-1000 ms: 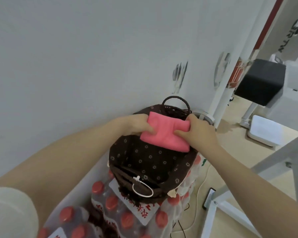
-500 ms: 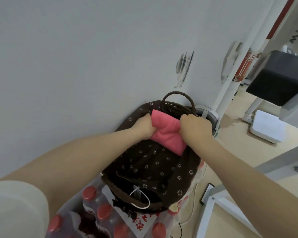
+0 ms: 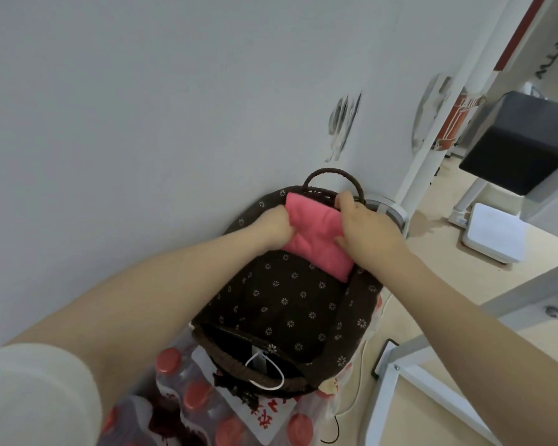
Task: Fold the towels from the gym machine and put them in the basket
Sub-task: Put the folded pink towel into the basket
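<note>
Your left hand (image 3: 273,225) and your right hand (image 3: 366,233) both hold the folded pink towel (image 3: 316,235) at the far end of the basket (image 3: 290,304). Your left hand's fingers are curled around the towel's left edge and clamped on it. Your right hand lies over the towel's right side with its fingers bent down onto the cloth and its thumb pointing up toward the basket's round handle (image 3: 334,181); it looks like a grip, though the fingertips are hidden under the hand. The towel is tilted, its far end up near the handle and its near corner down inside the brown flowered lining.

The basket sits against the pale wall (image 3: 142,123), on top of a shrink-wrapped pack of bottles (image 3: 187,394) with red caps. A white cord loop (image 3: 266,371) hangs at the basket's near rim. To your right stands the white frame of a gym machine (image 3: 432,349) with a black pad (image 3: 516,143) higher up, and a white scale (image 3: 493,233) lies on the tan floor (image 3: 432,284) beyond it. A phone (image 3: 384,357) rests on the floor near the frame's foot.
</note>
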Demonstrator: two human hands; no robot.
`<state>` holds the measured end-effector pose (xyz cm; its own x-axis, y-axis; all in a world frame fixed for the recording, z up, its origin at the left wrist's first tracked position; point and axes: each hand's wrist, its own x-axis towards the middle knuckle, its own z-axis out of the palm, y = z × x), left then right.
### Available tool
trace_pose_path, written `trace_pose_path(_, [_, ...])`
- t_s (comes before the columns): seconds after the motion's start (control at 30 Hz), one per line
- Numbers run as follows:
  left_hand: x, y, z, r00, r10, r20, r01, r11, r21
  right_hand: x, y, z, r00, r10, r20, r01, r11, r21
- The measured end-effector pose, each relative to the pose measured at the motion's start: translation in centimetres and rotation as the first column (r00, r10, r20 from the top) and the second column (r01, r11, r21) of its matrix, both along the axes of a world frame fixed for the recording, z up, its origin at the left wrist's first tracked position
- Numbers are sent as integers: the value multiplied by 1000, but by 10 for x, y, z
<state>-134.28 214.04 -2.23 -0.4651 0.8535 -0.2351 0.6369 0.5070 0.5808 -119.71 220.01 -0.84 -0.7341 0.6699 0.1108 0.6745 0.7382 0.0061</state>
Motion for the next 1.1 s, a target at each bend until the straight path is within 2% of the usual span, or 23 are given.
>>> trace_pose_path(0.07, [-1, 2, -12, 996, -31, -89, 25, 997, -72, -3, 0, -10, 997, -9, 75, 1, 994, 107])
trace_pose_path(0.13, [-1, 3, -16, 980, -70, -188, 54, 994, -91, -2, -3, -15, 998, 22, 61, -34, 979, 201])
trace_pose_path(0.23, [-1, -1, -9, 916, -106, -386, 41, 984, -173, -3, -14, -11, 964, 249, 99, -268, 901, 342])
trace_pose_path(0.3, [4, -9, -2, 751, -174, -637, 28, 972, -233, -5, -21, -13, 886, 398, 239, -447, 870, 208])
trace_pose_path(0.37, [8, -14, 3, 597, -227, -769, 108, 973, -203, -5, -23, -18, 848, 388, 361, -428, 903, 34])
trace_pose_path(0.43, [5, -16, -4, 582, -333, -742, 318, 933, -170, -5, -22, -16, 841, 333, 426, -362, 932, -12])
trace_pose_path(0.5, [-4, -22, -17, 557, -549, -623, 507, 819, -268, -7, -20, -17, 806, 306, 507, -297, 949, -101])
trace_pose_path(0.53, [-9, -25, -23, 526, -625, -576, 531, 771, -352, -8, -20, -18, 776, 295, 557, -247, 955, -162])
trace_pose_path(0.6, [-14, -31, -32, 508, -676, -534, 477, 736, -480, -11, -19, -22, 715, 264, 647, -149, 962, -227])
trace_pose_path(0.67, [-13, -33, -32, 516, -691, -505, 439, 720, -537, -15, -17, -25, 718, 245, 652, -92, 961, -261])
trace_pose_path(0.73, [-12, -33, -26, 579, -679, -451, 457, 729, -510, -14, -21, -20, 779, 260, 571, -98, 949, -299])
trace_pose_path(0.77, [-12, -34, -19, 636, -649, -418, 482, 757, -442, -13, -23, -14, 832, 272, 483, -138, 945, -295])
trace_pose_path(0.83, [-13, -48, 3, 754, -555, -351, 504, 832, -231, -9, -34, 2, 930, 295, 220, -244, 941, -234])
trace_pose_path(0.87, [-11, -61, 17, 796, -510, -326, 496, 858, -133, -10, -44, 11, 948, 308, 82, -283, 932, -226])
trace_pose_path(0.97, [-13, -121, 46, 886, -361, -292, 408, 906, 118, -19, -89, 35, 906, 344, -249, -408, 867, -287])
trace_pose_path(1.03, [-17, -174, 49, 934, -168, -316, 248, 940, 235, -33, -128, 51, 828, 366, -424, -521, 781, -344])
trace_pose_path(1.1, [-15, -237, 38, 951, 68, -301, 29, 951, 308, -49, -174, 60, 753, 413, -511, -636, 657, -405])
